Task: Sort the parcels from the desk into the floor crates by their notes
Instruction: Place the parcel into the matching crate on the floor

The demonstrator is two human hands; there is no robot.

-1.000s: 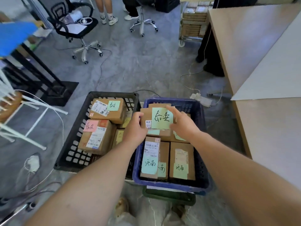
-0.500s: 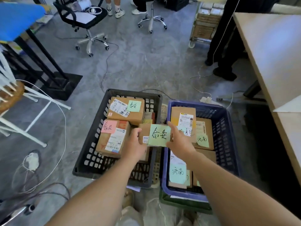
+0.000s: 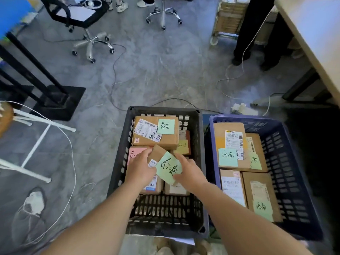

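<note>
A small cardboard parcel (image 3: 157, 153) with a green handwritten note (image 3: 168, 168) sits tilted inside the black crate (image 3: 119, 162). My left hand (image 3: 141, 167) grips its left edge and my right hand (image 3: 188, 173) holds its right edge. Beneath and behind it lie other parcels, one with a green note (image 3: 166, 126), one with a pink note (image 3: 135, 153) partly hidden by my left hand. The blue crate (image 3: 287, 162) to the right holds several parcels with green notes (image 3: 227, 157).
A wooden desk (image 3: 312, 34) runs along the right edge. Cables cross the grey floor. Office chairs (image 3: 88, 34) stand at the back, a black stand base (image 3: 60, 102) and a white frame (image 3: 36, 137) at the left. A person's dark legs (image 3: 244, 34) stand near a cart.
Both hands carried the green-noted parcel leftward from above the blue crate, over the gap between the crates, down into the black crate. The parcel is now tilted. The view swung left.
</note>
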